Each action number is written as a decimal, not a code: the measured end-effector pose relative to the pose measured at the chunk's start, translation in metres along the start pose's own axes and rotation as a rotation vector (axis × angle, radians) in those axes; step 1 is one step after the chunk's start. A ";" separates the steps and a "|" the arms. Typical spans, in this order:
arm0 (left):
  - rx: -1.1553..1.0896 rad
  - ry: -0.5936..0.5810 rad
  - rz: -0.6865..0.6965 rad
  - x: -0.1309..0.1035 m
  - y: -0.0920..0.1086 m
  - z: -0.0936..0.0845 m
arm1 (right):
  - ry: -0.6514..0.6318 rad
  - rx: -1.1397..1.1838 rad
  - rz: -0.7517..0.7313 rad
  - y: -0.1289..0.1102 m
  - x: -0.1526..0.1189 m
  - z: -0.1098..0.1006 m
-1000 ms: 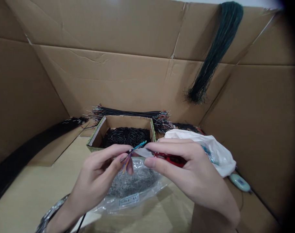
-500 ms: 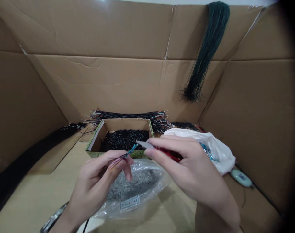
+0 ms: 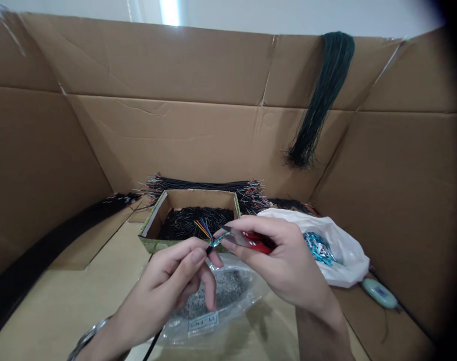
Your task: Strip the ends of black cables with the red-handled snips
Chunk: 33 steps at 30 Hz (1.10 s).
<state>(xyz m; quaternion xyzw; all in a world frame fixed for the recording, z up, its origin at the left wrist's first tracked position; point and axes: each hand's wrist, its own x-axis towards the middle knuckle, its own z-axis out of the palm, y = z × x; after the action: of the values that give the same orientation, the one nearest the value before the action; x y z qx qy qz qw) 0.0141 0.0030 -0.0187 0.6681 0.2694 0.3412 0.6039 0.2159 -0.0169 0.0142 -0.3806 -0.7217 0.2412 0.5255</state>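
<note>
My left hand (image 3: 168, 283) pinches the end of a black multi-core cable (image 3: 209, 248) between thumb and forefinger. Its thin yellow, orange and blue wires (image 3: 203, 228) fan out upward from the black sheath. In my right hand (image 3: 284, 258) is a pair of red-handled snips (image 3: 256, 243), blades pointing left. A bluish-green strand (image 3: 221, 237) runs from the cable end to the right fingertips and blades; whether the blades or the fingers grip it, I cannot tell. Behind both hands stands a cardboard box (image 3: 153, 245) filled with short black pieces (image 3: 179, 223).
Below my hands lies a clear plastic bag (image 3: 175, 331) of grey bits. A white bag (image 3: 348, 250) with blue scraps (image 3: 320, 248) is at right, near a pale green device (image 3: 379, 293). Cable bundles lie behind (image 3: 201, 184) and left (image 3: 55, 238); dark green strands (image 3: 326, 90) hang from the cardboard wall (image 3: 175, 65).
The coloured wires, earlier lying back over my left fingers, now fan upward. The bluish strand now reaches the snips and right fingertips. The camera view has tilted up.
</note>
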 end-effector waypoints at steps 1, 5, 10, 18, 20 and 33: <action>-0.044 -0.011 -0.016 0.000 0.000 0.000 | 0.001 -0.005 0.003 0.001 0.000 -0.001; 0.026 0.069 0.052 0.000 0.001 -0.001 | 0.021 -0.074 -0.011 -0.001 0.000 0.002; 0.301 0.184 0.160 -0.003 0.009 0.002 | 0.056 -0.116 -0.159 -0.005 -0.003 0.008; 0.498 0.099 0.220 -0.005 0.008 -0.001 | 0.072 -0.204 -0.277 0.005 -0.001 0.008; 0.460 0.038 0.206 -0.005 0.007 -0.003 | 0.072 -0.212 -0.291 0.006 -0.001 0.009; 0.454 -0.094 0.093 -0.010 0.014 -0.014 | 0.537 -0.647 0.224 0.045 -0.025 -0.086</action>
<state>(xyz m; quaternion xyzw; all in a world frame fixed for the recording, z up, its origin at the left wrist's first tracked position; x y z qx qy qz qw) -0.0040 0.0026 -0.0054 0.8137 0.2797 0.2679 0.4335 0.3138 -0.0150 -0.0057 -0.6508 -0.5523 -0.0495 0.5187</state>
